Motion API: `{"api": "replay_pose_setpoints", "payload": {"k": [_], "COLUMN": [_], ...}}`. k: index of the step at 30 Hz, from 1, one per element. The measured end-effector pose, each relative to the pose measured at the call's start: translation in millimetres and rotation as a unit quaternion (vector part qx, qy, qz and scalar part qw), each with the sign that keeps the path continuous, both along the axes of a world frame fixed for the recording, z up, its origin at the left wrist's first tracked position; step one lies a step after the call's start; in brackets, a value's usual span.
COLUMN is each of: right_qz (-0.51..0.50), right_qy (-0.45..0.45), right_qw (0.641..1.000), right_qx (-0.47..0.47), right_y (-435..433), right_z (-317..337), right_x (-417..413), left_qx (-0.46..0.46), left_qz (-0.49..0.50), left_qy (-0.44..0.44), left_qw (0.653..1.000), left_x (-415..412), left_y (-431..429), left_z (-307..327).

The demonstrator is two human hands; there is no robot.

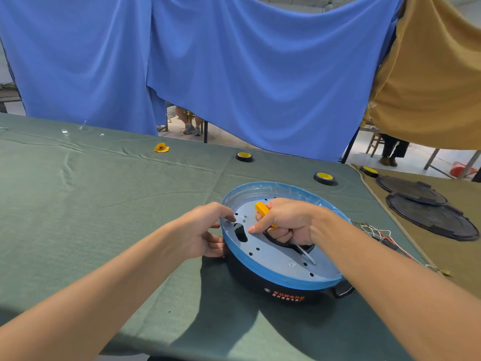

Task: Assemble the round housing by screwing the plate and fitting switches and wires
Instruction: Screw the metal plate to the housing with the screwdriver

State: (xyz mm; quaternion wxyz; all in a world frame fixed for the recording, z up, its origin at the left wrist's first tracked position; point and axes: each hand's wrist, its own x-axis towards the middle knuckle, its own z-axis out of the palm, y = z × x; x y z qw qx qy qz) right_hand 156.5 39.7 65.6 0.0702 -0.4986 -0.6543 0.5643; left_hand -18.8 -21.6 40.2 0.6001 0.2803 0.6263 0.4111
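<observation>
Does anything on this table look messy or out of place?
Mostly a loose tangle of red and white wires lying by the round housing's right side on the green cloth, not yet tucked in. A crumpled yellow scrap also lies alone farther back.

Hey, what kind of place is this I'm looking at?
Probably a small assembly workshop. A right hand holds a screwdriver over the plate of a round housing on a cloth-covered table. Tape rolls lie nearby, and hung blue cloth screens it from other tables.

Matt metal plate (276, 256), glossy black plastic housing (260, 282), green cloth (104, 204)
</observation>
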Motion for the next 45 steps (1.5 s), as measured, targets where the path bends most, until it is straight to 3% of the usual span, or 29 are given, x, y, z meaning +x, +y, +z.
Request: {"api": "replay_pose_setpoints", "payload": {"k": [8, 16, 23, 27, 30, 35, 40, 45], "right_qz": [0.005, -0.013, -0.083, -0.104, -0.116, -0.116, -0.146, -0.221], "right_qy": [-0.018, -0.033, 0.039, 0.085, 0.106, 0.124, 0.139, 0.182], "right_qw": [1.000, 0.999, 0.994, 0.987, 0.983, 0.980, 0.974, 0.953], "right_qx": [0.012, 0.031, 0.063, 0.084, 0.095, 0.105, 0.105, 0.094], "right_y": [0.2, -0.4, -1.5, -3.4, -6.9, -14.1, -19.8, -22.3], "right_z": [-1.9, 2.0, 24.4, 37.5, 41.4, 47.0, 51.1, 47.2], "right_x": [-2.8, -4.9, -2.9, -4.7, -7.0, -7.1, -0.4, 8.3], "left_qx": [0.018, 0.020, 0.084, 0.159, 0.204, 0.311, 0.434, 0.493], "left_qz": [0.021, 0.005, 0.106, 0.181, 0.219, 0.247, 0.236, 0.180], "left_qy": [-0.007, 0.074, 0.077, 0.103, 0.188, 0.334, 0.449, 0.575], "left_qw": [1.000, 0.997, 0.988, 0.965, 0.935, 0.855, 0.744, 0.627], "left_x": [-0.2, 4.1, -3.1, -11.4, -10.1, 3.6, 14.7, 21.0], "left_y": [-4.4, -4.4, 3.2, 11.7, 11.5, 0.5, -9.4, -10.4], "left_z": [-0.4, 9.3, 24.7, 39.4, 51.9, 70.4, 71.1, 58.2]}}
